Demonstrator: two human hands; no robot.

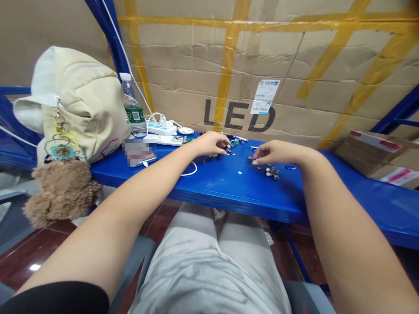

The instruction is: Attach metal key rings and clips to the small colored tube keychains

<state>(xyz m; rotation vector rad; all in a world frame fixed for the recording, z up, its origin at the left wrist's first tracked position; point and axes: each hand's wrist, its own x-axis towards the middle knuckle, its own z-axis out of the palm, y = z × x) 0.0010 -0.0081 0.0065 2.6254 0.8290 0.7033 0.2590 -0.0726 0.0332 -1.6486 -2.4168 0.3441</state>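
Observation:
My left hand [212, 144] is over the blue table [209, 183], its fingers curled closed around something small and dark that I cannot make out. Beside and beneath it lie small brownish metal pieces [214, 155]. Across a short gap, my right hand [270, 152] has thumb and fingertips drawn together low over the tabletop; whatever is between them is too small to name. Just below that hand sits a little heap of silvery metal parts [272, 172]. A white round disc [240, 172] lies flat between the hands, towards the front.
Pens [240, 138] and small coloured items lie behind my left hand. To the left are a phone [142, 158], a white power strip [162, 127], a water bottle [133, 109] and a cream bag [81, 100]. A cardboard box [376, 152] stands right; large taped cardboard [183, 65] backs the table.

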